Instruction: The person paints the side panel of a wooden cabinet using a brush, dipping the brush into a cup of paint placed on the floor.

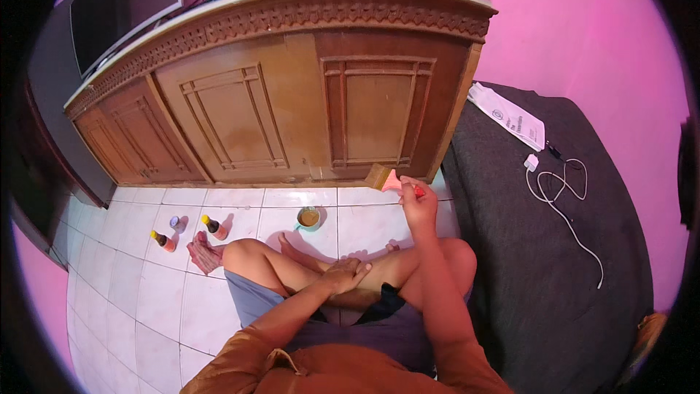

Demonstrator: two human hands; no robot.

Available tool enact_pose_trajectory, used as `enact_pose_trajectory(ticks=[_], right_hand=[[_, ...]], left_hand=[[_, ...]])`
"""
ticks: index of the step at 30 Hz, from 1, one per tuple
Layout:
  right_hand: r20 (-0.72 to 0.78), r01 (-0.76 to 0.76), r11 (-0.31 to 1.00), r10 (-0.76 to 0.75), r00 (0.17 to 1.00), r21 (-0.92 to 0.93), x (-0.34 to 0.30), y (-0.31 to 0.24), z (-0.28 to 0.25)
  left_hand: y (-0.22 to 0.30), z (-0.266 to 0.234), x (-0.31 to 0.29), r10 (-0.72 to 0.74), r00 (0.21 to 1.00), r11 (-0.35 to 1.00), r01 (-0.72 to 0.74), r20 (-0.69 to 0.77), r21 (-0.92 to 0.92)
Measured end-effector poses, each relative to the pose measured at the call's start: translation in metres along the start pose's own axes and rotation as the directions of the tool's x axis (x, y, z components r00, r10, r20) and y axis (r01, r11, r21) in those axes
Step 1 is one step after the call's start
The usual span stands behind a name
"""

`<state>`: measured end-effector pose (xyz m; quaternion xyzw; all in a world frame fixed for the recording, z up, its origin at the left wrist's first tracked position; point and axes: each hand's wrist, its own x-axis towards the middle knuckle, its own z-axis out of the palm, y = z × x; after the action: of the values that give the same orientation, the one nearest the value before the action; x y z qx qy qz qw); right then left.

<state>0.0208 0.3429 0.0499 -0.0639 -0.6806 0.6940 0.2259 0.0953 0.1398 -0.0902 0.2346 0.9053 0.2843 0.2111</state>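
Note:
My right hand [419, 210] is closed round the red handle of a flat paintbrush [390, 180]. The brush's bristles point up and left, close in front of the lower edge of a carved wooden cabinet [295, 95]; whether they touch it I cannot tell. Its right door panel looks darker and redder than the wood left of it. Across my crossed legs lies my left hand [347, 276], fingers stretched out and nothing in it. On the tiles beyond my legs stands a light-coloured cup [308, 219] with brown liquid inside.
Left of my knee are two dark bottles with yellow caps [214, 227] [163, 241], a small jar [177, 225] and a crumpled, stained cloth [205, 252]. A dark mattress [539, 248] on the right bears a white cable [566, 226] and a white packet [508, 115]. A television [124, 7] tops the cabinet.

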Motion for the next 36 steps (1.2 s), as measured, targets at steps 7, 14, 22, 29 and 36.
enact_pose_trajectory(ticks=[7,14,22,29,36], right_hand=[[-0.003,-0.204,0.979,0.204,0.979,0.032,0.017,0.033,-0.019],[0.106,-0.305,0.952,0.302,0.947,0.017,0.025,0.060,-0.018],[0.215,-0.261,0.964,0.267,0.939,-0.055,0.026,0.045,0.016],[0.426,0.113,0.937,0.040,0.904,-0.329,0.032,0.052,0.107],[0.596,0.247,0.839,0.109,0.796,-0.484,0.008,0.061,0.193]], left_hand=[[-0.005,-0.007,0.015,-0.058,0.990,0.992,0.043,0.128,0.120],[0.000,-0.030,0.047,-0.135,0.900,0.982,0.064,0.415,0.180],[-0.019,-0.036,0.067,-0.012,0.827,0.998,-0.028,0.563,0.062],[-0.033,-0.028,0.077,0.127,0.832,0.991,-0.126,0.540,-0.039],[-0.032,-0.037,0.069,0.135,0.798,0.991,-0.106,0.588,-0.084]])
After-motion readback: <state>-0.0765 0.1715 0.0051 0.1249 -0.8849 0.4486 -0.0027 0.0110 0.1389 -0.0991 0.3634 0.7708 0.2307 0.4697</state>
